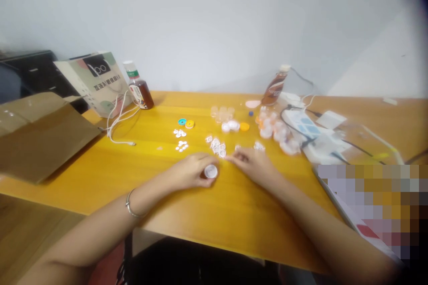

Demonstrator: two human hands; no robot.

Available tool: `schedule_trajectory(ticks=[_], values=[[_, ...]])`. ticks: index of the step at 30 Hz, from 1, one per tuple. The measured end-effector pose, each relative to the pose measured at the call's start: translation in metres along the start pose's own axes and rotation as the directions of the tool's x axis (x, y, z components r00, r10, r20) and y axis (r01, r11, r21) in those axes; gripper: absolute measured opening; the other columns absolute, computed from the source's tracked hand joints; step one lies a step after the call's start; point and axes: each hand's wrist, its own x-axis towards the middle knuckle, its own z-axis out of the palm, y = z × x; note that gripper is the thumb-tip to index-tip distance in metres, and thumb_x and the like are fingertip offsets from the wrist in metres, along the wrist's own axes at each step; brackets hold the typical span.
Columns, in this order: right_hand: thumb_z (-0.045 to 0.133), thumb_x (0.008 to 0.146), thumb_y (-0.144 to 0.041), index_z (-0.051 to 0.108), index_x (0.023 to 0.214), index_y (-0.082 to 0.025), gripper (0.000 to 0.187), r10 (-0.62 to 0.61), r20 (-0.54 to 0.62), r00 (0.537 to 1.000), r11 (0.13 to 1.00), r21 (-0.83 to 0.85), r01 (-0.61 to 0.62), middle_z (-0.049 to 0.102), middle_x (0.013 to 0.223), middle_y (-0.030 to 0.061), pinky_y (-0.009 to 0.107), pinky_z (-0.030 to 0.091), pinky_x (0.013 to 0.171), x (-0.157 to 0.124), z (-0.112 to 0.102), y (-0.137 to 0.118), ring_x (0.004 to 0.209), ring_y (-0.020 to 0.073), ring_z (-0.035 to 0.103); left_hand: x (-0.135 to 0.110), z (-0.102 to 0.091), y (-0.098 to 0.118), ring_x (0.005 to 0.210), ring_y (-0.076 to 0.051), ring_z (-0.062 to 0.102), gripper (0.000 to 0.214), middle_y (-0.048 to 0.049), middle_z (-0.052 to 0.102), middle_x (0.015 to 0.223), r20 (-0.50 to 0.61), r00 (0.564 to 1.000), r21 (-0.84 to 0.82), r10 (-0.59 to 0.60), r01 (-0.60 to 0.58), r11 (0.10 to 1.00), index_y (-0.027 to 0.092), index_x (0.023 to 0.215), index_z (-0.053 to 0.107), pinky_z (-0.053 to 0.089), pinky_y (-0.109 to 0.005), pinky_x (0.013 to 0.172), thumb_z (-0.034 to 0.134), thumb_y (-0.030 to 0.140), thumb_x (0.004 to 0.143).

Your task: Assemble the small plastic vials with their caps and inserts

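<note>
While the left hand [195, 170] curls around a round white container [210, 171] inside the counter's [214, 218] near edge, whether the blurred right hand [249, 160] pinches anything cannot be told. Probably light and stiff, the container suits a grip on its sides. Farther back lie white pieces [218, 146]; a bottle [142, 95] stands near the far edge.

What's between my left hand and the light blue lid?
The head view shows two clusters of small white pieces there, on the table.
</note>
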Motion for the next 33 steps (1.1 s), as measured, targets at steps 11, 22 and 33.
schedule_trajectory(ticks=[11,22,33], values=[[0.050,0.081,-0.027,0.049,0.092,-0.019,0.014,0.001,-0.001,1.000,0.948,-0.319,-0.001,0.062,0.085,0.0063,0.026,0.038,0.060,0.000,-0.005,0.018,0.073,0.0184,0.057,0.006,-0.001,-0.017,0.083,-0.016,0.055,0.031,-0.0057,0.059,0.090,-0.163,0.980,-0.026,-0.109,0.106,0.994,0.018,0.106,0.057,0.046,-0.030,0.075,0.049,0.039,0.084],[0.042,0.084,-0.020,0.049,0.084,-0.018,0.007,-0.022,0.081,0.996,0.949,-0.313,0.046,0.061,0.084,0.0071,0.026,0.039,0.064,0.001,-0.003,0.014,0.073,0.0176,0.057,0.010,0.010,-0.031,0.090,-0.017,0.050,0.031,-0.0078,0.052,0.096,-0.097,0.995,0.113,-0.029,0.040,0.993,0.020,0.117,0.053,0.043,-0.033,0.082,0.043,0.021,0.087],[0.045,0.084,-0.025,0.048,0.077,-0.019,0.010,-0.188,0.161,0.969,0.934,-0.275,0.227,0.057,0.078,0.0038,0.024,0.036,0.060,-0.007,0.004,0.000,0.065,0.0140,0.051,0.008,0.003,-0.031,0.084,-0.016,0.053,0.016,-0.0061,0.056,0.088,-0.080,0.996,0.126,-0.049,0.059,0.990,0.016,0.091,0.059,0.042,-0.028,0.075,0.047,0.025,0.086]])
